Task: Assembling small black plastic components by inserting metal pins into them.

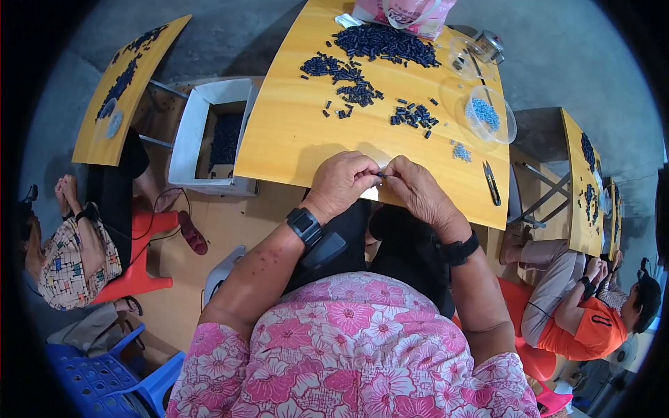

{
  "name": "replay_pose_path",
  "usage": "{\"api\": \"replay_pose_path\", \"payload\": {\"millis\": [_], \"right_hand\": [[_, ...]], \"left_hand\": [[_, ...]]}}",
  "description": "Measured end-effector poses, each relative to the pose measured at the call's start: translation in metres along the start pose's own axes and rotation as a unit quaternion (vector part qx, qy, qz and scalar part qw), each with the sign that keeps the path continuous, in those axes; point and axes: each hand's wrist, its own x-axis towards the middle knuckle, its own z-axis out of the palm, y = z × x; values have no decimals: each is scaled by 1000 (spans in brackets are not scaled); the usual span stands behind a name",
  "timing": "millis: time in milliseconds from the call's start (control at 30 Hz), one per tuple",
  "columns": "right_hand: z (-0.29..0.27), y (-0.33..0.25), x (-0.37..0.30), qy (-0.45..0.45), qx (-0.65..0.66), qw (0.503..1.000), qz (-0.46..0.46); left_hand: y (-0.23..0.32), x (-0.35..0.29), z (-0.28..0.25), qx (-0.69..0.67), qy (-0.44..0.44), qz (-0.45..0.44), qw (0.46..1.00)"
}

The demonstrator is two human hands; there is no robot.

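Over the near edge of the yellow table, my left hand and my right hand meet fingertip to fingertip. A small dark piece shows between them, pinched by my left thumb and finger. My right fingers are closed against its other side; what they grip is too small to make out. Beyond my hands lies a small group of short black cylindrical pieces. To the right of these are a few loose pale-blue bits and a pair of black thread snips.
A clear tub of blue bits stands at the table's right. Farther back are a large black heap, a pink bag and a metal canister. A white box stands left. People sit at tables on both sides.
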Motion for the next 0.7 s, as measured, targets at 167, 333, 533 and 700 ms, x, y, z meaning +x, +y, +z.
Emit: {"api": "replay_pose_path", "payload": {"millis": [167, 333, 533, 700], "right_hand": [[-3, -8, 2, -11, 7, 999, 29], [-5, -8, 2, -12, 2, 999, 38], [-4, -8, 6, -19, -17, 999, 28], [-6, -10, 6, -25, -31, 998, 48]], "left_hand": [[-1, 0, -1, 15, 0, 2, 1000], [1, 1, 0, 23, -1, 7, 1000], [1, -1, 0, 32, 2, 4, 999], [1, -1, 0, 37, 2, 7, 999]]}}
